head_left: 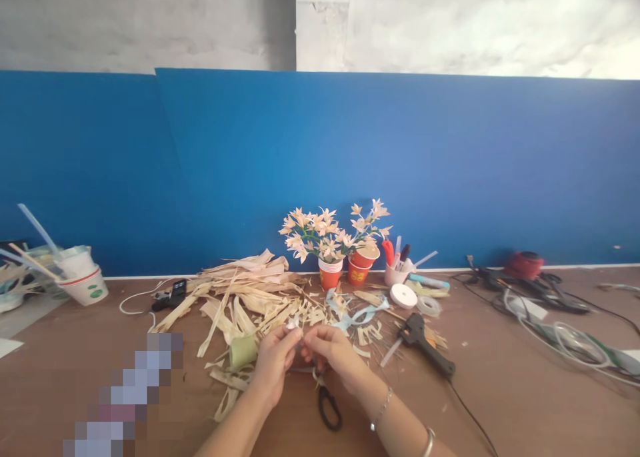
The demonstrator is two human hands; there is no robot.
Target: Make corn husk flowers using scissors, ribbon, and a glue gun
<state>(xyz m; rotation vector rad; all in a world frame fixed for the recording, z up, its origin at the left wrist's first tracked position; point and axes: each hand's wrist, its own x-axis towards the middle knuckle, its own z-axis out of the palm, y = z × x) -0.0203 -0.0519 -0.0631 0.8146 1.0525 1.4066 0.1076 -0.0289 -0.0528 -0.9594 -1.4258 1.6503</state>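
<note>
My left hand is closed, its thumb and fingers pinching a small pale flower-like piece. My right hand almost touches it, fingertips pressed together; whatever they hold is too small to make out. Black-handled scissors lie below my hands, partly covered by the right one. Beside my left hand is a green roll. Dried husk strips spread behind and to the left. A dark glue gun rests right of my right hand.
Red paper cups hold pale flowers at the back. A cup of pens, a white roll and tape stand nearby. Cables lie at the right, a white cup at the left. A blue panel borders the brown table.
</note>
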